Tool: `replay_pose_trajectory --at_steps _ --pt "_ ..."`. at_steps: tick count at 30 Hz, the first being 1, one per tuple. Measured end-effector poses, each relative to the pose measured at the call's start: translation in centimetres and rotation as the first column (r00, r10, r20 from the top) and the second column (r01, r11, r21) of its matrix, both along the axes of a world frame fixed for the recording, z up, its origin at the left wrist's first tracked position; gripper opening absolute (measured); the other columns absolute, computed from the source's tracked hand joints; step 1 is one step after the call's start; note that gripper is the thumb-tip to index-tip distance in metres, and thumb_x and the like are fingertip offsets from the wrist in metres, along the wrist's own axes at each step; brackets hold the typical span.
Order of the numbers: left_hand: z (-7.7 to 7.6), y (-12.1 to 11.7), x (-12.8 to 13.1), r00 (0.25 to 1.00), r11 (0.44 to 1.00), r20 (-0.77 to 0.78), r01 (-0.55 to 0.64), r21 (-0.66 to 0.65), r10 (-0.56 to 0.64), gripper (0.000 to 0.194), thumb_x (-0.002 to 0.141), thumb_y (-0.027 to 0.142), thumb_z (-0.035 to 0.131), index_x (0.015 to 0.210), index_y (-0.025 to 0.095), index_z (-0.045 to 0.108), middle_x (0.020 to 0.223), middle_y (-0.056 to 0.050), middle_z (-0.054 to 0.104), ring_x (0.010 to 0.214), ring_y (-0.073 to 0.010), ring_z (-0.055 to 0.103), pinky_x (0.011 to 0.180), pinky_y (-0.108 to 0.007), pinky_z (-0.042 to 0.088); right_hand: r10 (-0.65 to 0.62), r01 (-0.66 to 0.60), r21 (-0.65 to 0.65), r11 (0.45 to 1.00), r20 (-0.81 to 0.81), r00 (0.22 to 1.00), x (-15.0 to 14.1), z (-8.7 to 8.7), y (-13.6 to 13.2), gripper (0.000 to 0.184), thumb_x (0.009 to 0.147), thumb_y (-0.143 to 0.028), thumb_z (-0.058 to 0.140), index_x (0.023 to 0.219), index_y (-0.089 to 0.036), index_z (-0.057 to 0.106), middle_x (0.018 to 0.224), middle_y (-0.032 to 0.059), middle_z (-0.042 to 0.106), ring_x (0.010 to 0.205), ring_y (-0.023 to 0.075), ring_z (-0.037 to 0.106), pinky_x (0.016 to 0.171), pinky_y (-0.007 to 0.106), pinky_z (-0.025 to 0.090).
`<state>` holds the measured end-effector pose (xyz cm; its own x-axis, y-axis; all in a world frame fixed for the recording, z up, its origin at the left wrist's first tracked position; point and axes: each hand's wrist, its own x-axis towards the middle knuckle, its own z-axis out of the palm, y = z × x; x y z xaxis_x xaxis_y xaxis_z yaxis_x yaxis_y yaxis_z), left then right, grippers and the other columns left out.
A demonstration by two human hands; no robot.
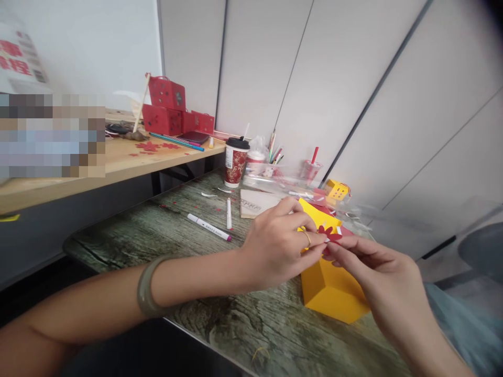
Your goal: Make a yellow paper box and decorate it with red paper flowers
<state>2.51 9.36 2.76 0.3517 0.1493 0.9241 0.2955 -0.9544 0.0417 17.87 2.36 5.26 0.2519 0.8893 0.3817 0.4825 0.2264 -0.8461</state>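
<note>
A small red paper flower (330,234) with pointed petals is pinched between the thumb and fingers of my right hand (393,277). My left hand (281,243) has its fingertips pressed together at the flower's left edge, where a tiny white bit shows. I cannot tell whether that bit is stuck to the flower or held by the left fingers. Under both hands stands a yellow paper box (334,296) with its upper flap raised. White strips show on the flap, and part of the box is hidden by my hands.
On the dark wood-grain table (129,241) lie a white marker (209,226), another white pen (229,213) and a pale board (257,203). Behind stand a lidded paper cup (236,163) and a small yellow box (338,190). Red boxes (163,119) sit on the wooden table at left.
</note>
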Motion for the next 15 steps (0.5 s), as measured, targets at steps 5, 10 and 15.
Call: replay_pose_trajectory --at_steps 5,10,15 --pt "-0.02 -0.06 0.17 1.0 1.0 0.015 0.004 -0.02 -0.004 0.018 0.081 0.02 0.053 0.076 0.018 0.07 0.076 -0.003 0.068 0.08 -0.0173 0.048 0.068 -0.029 0.045 -0.029 0.016 0.094 0.995 0.136 0.99 -0.19 -0.26 -0.28 0.005 0.063 -0.03 0.07 0.066 -0.026 0.071 0.063 -0.0044 0.07 0.053 0.0105 0.063 0.051 0.016 0.051" --pt "-0.03 -0.06 0.26 0.998 0.997 0.049 0.05 -0.065 -0.047 0.016 0.079 0.019 0.054 0.073 0.017 0.07 0.074 -0.003 0.068 0.079 -0.0171 0.048 0.069 -0.029 0.046 -0.032 0.013 0.109 0.994 0.173 0.984 -0.21 -0.28 -0.23 0.005 0.065 -0.031 0.069 0.066 -0.027 0.071 0.062 -0.0041 0.07 0.055 0.0127 0.065 0.052 0.019 0.054" --pt "0.14 0.0 0.21 0.993 0.975 0.068 0.11 -0.195 -0.098 0.017 0.079 0.02 0.055 0.072 0.017 0.07 0.072 -0.003 0.067 0.079 -0.0165 0.049 0.07 -0.029 0.046 -0.016 -0.001 0.119 0.993 0.144 0.989 -0.13 -0.28 -0.13 0.003 0.064 -0.03 0.07 0.067 -0.03 0.072 0.063 -0.0054 0.071 0.055 0.012 0.066 0.052 0.017 0.054"
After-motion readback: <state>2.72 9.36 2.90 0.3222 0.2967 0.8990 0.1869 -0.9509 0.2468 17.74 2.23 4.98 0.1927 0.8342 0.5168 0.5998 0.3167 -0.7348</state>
